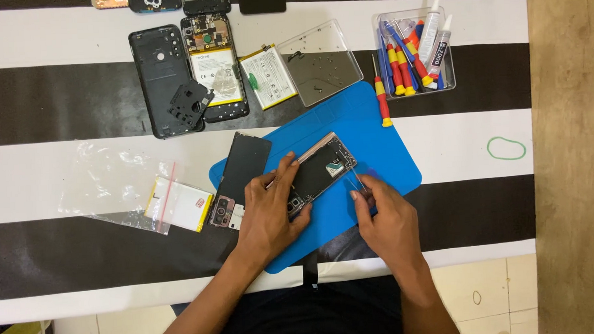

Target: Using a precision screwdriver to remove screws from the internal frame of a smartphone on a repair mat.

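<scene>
Phone frame (322, 169): lying on blue mat (383, 143)
Left hand (272, 215): gripping the frame
Right hand (386, 216): pinching tweezers (357, 180)

An opened phone frame (320, 169) lies tilted on a blue work mat (375, 127), its long axis running from lower left to upper right. Its inside is dark, edged by a thin rose-metallic rim, with a small pale part near the upper right end and camera parts at the lower left end. The left hand (272, 211) rests on its lower left end. The right hand (382, 213) pinches thin metal tweezers (357, 180), their tip just beside the frame's right edge.
</scene>
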